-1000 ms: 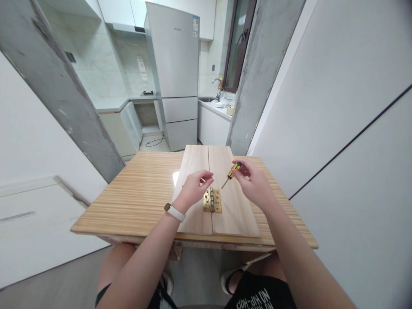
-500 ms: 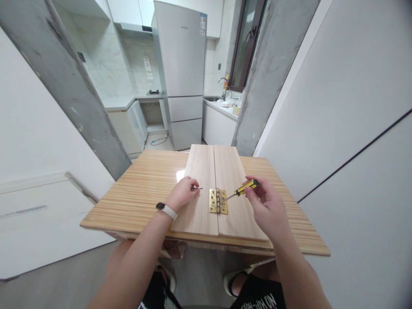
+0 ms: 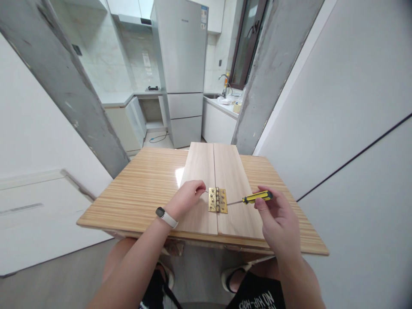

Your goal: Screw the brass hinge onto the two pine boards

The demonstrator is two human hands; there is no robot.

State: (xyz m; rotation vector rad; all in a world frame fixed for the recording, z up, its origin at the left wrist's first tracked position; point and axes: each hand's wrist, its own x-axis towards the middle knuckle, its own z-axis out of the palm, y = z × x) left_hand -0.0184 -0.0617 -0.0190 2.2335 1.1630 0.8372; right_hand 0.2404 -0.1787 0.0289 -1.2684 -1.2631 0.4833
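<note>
Two pale wooden boards [image 3: 225, 167] lie side by side on a striped wooden table [image 3: 144, 189]. A brass hinge [image 3: 217, 200] spans their seam. My left hand [image 3: 187, 198] rests on the left board just left of the hinge, fingers pinched on a small screw whose tip points at the hinge. My right hand [image 3: 279, 216] grips a yellow and black screwdriver [image 3: 254, 198], lying almost level, its tip near the hinge's right leaf. A white band sits on my left wrist.
A grey concrete pillar [image 3: 267, 73] stands behind the table on the right, another [image 3: 64, 86] on the left. A white wall panel [image 3: 354, 128] runs close along the table's right side. A fridge [image 3: 185, 64] and kitchen counters lie beyond. My knees are under the near edge.
My right hand has dropped and moved right, laying the screwdriver flatter with its tip toward the hinge. My left hand came down onto the left board and slid toward the hinge with the screw.
</note>
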